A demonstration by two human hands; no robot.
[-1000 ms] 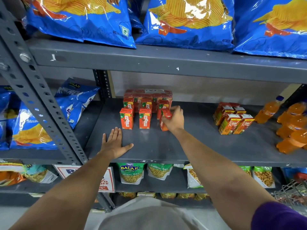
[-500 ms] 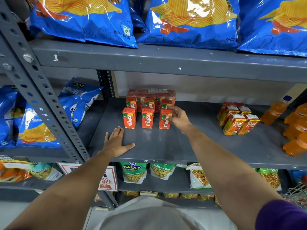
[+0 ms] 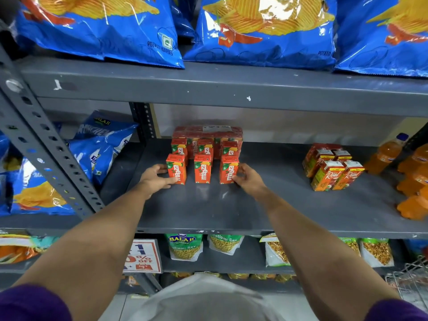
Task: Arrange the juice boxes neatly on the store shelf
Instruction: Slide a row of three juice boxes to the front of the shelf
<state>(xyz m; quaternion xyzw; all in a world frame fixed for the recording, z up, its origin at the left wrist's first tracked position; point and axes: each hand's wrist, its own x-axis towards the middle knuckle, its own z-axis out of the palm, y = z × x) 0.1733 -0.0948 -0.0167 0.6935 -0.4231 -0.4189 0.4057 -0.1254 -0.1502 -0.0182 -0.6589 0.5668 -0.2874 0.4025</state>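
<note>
On the grey shelf (image 3: pixel 266 205), the left hand (image 3: pixel 155 178) cups the left Maaza box (image 3: pixel 176 169); the upright middle Maaza box (image 3: pixel 202 169) stands between; the right hand (image 3: pixel 246 178) cups the right Maaza box (image 3: pixel 228 169), neither clamped.

Grey metal shelving unit (image 3: pixel 231 212), painted surface scuffed, with white chips on the front lip of the tier above. A slotted grey upright (image 3: pixel 44 144) runs diagonally at left of the middle tier; a second perforated post (image 3: pixel 144 119) stands at its rear left corner. Behind the middle tier, a pale wall panel (image 3: pixel 289 126), evenly lit. Above it, large blue wafer bags (image 3: pixel 261 31) overhang the upper tier. Left of the upright, further blue snack bags (image 3: pixel 102 144). Below the middle tier, green-topped snack packets (image 3: pixel 185 247) and a discount sign (image 3: pixel 142 257). At its right end, orange drink bottles (image 3: pixel 384 156). A wire basket (image 3: pixel 407 286) is partly visible at lower right. Lighting is bright and diffuse.
</note>
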